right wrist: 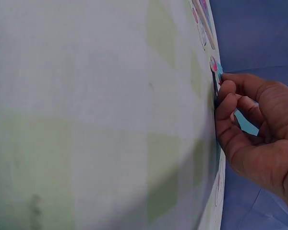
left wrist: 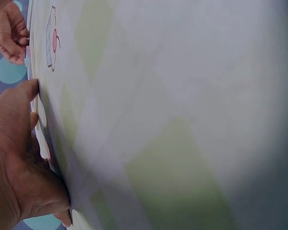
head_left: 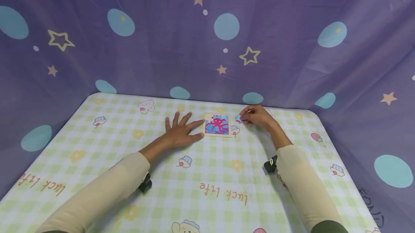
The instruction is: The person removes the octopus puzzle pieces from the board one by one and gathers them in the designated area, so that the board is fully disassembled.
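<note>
A jigsaw puzzle [head_left: 216,126] in a pale square frame [head_left: 220,136] lies on the table, showing a red octopus on blue. A gap with the pale base showing is at its upper left. My left hand [head_left: 180,134] lies spread to the left, with index finger and thumb touching the frame's left edge. In the left wrist view that hand [left wrist: 19,158] hides most of the frame. Right of the frame, my right hand [head_left: 257,116] pinches a small blue and pink puzzle piece [head_left: 238,119]. In the right wrist view the piece [right wrist: 216,67] pokes out beyond the fingertips [right wrist: 227,89].
The table wears a green and white checked cloth [head_left: 214,171] printed with cupcakes and flowers. Behind its back edge hangs a purple curtain [head_left: 155,53] with stars and blue ovals. Dark wrist cameras [head_left: 271,164] sit under both sleeves.
</note>
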Available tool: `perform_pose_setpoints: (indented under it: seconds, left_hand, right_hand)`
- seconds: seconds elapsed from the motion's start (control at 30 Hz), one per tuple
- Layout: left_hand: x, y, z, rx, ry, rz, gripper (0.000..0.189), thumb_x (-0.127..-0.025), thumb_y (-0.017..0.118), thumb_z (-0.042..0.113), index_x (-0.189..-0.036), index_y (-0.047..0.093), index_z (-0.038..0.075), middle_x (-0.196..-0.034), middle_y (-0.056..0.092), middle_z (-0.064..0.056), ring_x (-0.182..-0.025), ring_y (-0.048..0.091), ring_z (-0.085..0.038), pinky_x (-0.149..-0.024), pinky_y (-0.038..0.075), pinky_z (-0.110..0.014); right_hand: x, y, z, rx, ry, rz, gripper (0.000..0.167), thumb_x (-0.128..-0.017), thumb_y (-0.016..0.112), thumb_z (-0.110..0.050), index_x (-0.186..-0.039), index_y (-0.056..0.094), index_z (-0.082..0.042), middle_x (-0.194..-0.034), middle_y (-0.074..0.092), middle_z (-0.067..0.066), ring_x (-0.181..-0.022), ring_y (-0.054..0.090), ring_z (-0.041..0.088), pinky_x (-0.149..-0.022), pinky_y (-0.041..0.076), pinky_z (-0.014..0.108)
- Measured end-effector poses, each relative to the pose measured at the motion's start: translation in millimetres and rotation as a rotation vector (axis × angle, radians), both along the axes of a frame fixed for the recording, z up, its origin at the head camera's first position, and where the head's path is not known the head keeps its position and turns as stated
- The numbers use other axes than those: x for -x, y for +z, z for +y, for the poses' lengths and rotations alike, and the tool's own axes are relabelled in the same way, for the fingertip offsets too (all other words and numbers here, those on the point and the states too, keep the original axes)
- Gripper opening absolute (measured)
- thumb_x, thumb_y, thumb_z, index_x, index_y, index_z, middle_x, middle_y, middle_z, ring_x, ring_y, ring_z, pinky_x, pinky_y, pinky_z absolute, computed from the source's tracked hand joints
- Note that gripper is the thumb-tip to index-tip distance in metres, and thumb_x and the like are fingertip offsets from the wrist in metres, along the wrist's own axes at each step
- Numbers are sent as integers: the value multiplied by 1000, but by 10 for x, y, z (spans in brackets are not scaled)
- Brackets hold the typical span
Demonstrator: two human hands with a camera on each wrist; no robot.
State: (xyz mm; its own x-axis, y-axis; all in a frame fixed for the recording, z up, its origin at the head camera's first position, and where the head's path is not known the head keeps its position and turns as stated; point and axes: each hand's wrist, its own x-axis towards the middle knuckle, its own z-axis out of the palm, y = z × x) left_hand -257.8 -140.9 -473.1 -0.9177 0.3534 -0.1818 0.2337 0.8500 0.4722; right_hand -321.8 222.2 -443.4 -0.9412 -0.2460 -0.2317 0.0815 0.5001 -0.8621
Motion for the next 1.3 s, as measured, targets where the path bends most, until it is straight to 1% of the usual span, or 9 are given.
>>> perform_pose_setpoints:
  seconds: [0.13,0.4,0.53,0.7,0.83,1.0,1.13,1.3]
  left_hand:
    - [-1,5,0,3,-1,-2,72,-108,51,76,-175,37,51,-194,3,-6,-174,-23,-52,-129,-21,-82]
    - [-5,4,9,5,-1,-12,75,-108,51,78,-175,36,51,-194,2,-5,-174,-25,-50,-129,-22,-81]
    - [-17,16,18,-3,1,-17,74,-108,51,78,-175,36,51,-194,2,-5,-174,-25,-49,-129,-23,-81]
    - [6,-14,8,-5,-5,-4,74,-108,51,78,-175,37,51,-194,3,-6,-174,-25,-50,-129,-22,-82]
    - [21,-36,0,1,-7,2,74,-107,51,78,-175,36,52,-194,3,-6,-174,-24,-51,-129,-21,-83]
    - [18,-40,-3,2,-7,2,74,-108,51,78,-175,37,51,-194,3,-7,-174,-24,-52,-129,-21,-84]
    - [25,-49,-7,7,-4,3,73,-108,51,78,-175,36,52,-194,2,-6,-174,-24,-51,-129,-20,-84]
    - [41,-60,-4,5,-4,1,72,-108,51,77,-174,37,53,-194,2,-5,-174,-24,-51,-129,-21,-83]
  right_hand:
    - [-7,-13,-21,5,-12,14,26,-108,73,-6,-128,72,10,-86,76,1,-78,69,10,-71,58,22]
    - [14,-52,-41,-14,-34,25,24,-107,74,-5,-125,72,10,-84,72,-2,-75,67,7,-69,57,21]
    - [8,-43,-44,-22,-49,8,25,-107,74,-5,-126,71,9,-85,73,-1,-76,67,7,-69,57,21]
    - [-22,-9,-47,-8,-43,-3,28,-109,73,-7,-131,70,9,-88,74,1,-77,68,8,-70,57,22]
    - [-32,-8,-60,2,-29,17,30,-108,71,-6,-133,68,10,-88,74,4,-76,66,10,-68,55,23]
    - [-46,-1,-109,-1,-36,51,28,-108,72,-7,-130,69,9,-86,74,6,-74,65,12,-68,54,26]
    - [-58,6,-186,-2,-45,84,26,-107,74,-9,-127,71,8,-85,74,6,-73,66,12,-69,55,26]
    - [-88,20,-319,17,-38,94,26,-107,75,-10,-127,72,6,-91,75,8,-75,70,13,-71,58,26]
